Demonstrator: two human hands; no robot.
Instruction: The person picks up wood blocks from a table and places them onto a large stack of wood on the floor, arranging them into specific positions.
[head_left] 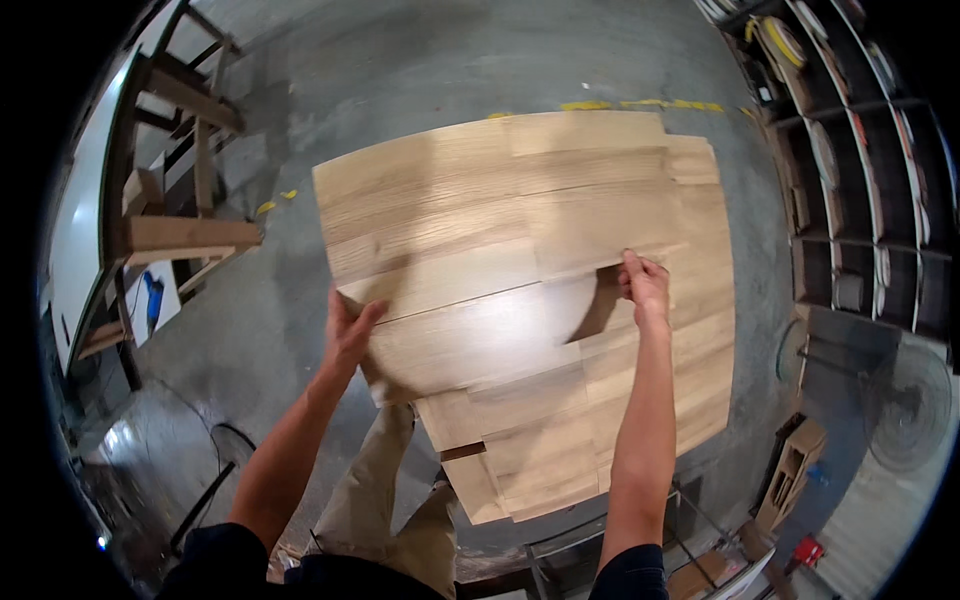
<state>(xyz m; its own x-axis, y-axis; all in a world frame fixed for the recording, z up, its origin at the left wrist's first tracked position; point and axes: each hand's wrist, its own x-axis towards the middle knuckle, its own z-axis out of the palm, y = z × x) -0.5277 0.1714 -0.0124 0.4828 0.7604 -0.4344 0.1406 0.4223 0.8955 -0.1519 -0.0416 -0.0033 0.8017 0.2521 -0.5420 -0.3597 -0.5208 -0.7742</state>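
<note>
Because the glossy plank (480, 345) looks thin and long for its depth, expect it to be fairly light and stiff, with perhaps a little flex across the middle. Set a clock on that plank, twelve at the top of your view: it lies low on the panel of wood-grain planks (600, 200), in front of you, its far long side along a dark seam. A dark gap (600, 305) opens past its short end, between two and three o'clock, so that end looks slightly raised.

Your left hand (350, 335) is clamped on the edge at nine o'clock, thumb over the top face; the fingers below are partly hidden. Your right hand (643, 285) is between two and three, thumb and fingertips together at the gap's corner; you cannot tell from here whether they pinch this plank or its neighbour.

The bright sheen suggests a smooth, rather slippery face, so flat fingers pressed on top would likely slide. Better to take hold by the two short ends, nine and three o'clock, thumbs above and fingertips below. The corners and any thin joint along the seam are probably the parts that chip, so avoid loading one corner alone.
</note>
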